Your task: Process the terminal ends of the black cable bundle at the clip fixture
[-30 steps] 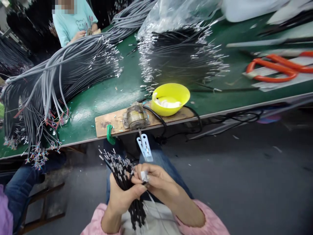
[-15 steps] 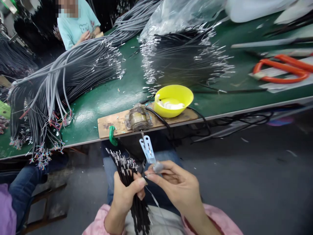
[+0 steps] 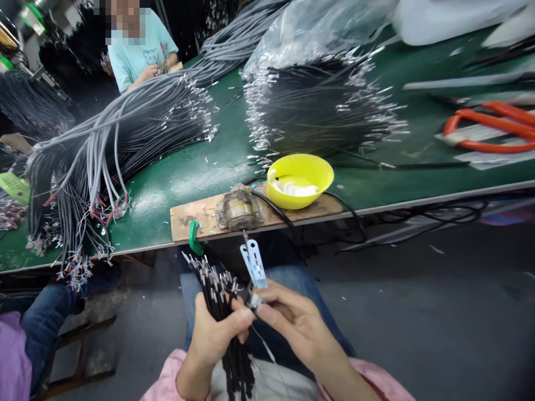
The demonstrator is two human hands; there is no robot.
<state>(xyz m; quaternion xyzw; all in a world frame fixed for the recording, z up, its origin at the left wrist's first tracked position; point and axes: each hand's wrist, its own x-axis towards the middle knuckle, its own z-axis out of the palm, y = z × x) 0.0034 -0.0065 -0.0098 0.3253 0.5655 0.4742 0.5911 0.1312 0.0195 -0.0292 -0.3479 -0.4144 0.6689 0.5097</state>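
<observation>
Since the last half second, the right grip [image 3: 295, 323] is closing the gap to the left grip [image 3: 215, 328], its fingertips now meeting the left thumb just below the blue clip [image 3: 254, 264]; so both are working at one spot beside the black cable bundle [image 3: 238, 370]. Left is wrapping around that bundle; right is crowding a small pale piece [image 3: 254, 301], blur hiding whether it's pinching a cable, can't tell. Bundle is slanting left of and below the clip, dark sheaths packing tight, silvery ends fanning unevenly toward the tabletop [image 3: 154, 195].
</observation>
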